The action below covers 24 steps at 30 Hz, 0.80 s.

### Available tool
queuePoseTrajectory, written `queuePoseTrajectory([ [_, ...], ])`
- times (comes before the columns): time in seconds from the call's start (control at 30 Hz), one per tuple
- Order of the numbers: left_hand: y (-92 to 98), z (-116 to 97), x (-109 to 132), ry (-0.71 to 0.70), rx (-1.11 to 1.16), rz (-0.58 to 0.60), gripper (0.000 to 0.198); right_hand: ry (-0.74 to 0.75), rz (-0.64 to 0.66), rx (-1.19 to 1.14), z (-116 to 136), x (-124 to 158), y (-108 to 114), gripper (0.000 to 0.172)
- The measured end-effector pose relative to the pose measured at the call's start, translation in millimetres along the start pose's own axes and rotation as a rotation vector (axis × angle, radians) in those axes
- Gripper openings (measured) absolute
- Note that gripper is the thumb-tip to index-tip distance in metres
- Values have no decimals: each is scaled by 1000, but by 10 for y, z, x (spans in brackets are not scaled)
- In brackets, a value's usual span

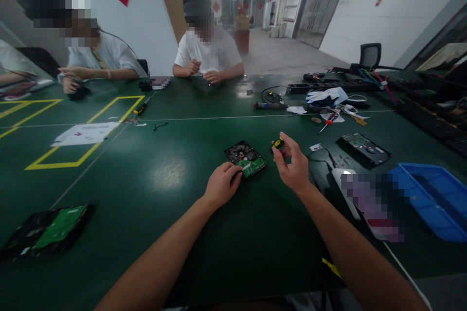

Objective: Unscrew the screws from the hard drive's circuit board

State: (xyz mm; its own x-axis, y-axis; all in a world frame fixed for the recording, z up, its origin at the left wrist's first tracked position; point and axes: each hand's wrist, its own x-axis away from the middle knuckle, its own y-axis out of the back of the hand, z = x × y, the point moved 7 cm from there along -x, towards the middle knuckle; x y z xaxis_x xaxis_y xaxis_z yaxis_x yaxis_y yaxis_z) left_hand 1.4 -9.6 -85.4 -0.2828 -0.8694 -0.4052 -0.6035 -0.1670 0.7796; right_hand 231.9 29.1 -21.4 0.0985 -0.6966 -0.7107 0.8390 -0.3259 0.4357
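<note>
A hard drive (239, 150) with a green circuit board lies on the green table in front of me, its board side facing up. My left hand (223, 182) grips its near left edge, fingertips on the board. Between the fingers of my right hand (293, 163) is a yellow and black screwdriver (278, 144). Its thin shaft slants down toward the right side of the drive; whether the tip touches a screw is too small to tell.
Another hard drive (365, 149) lies to the right, near a blue tray (434, 167). A third drive (60, 226) sits at the lower left. A red screwdriver (330, 120) and gloves (326, 96) lie farther back. Co-workers sit across the table; one person (207, 53) faces me.
</note>
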Motion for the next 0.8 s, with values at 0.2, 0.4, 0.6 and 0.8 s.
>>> queuePoseTrajectory([
  [0.2, -22, 33, -7, 10, -17, -6, 23, -5, -1, 6, -39, -18, -7, 53],
  [0.4, -40, 30, -24, 18, -28, -13, 21, -3, -18, 21, -79, -26, 12, 52],
  [0.6, -47, 31, -25, 20, -28, -16, 21, 7, -21, 41, -87, -16, 16, 51],
  [0.8, -43, 25, -24, 15, -25, -25, 20, -7, 6, 41, -99, -8, 15, 54],
])
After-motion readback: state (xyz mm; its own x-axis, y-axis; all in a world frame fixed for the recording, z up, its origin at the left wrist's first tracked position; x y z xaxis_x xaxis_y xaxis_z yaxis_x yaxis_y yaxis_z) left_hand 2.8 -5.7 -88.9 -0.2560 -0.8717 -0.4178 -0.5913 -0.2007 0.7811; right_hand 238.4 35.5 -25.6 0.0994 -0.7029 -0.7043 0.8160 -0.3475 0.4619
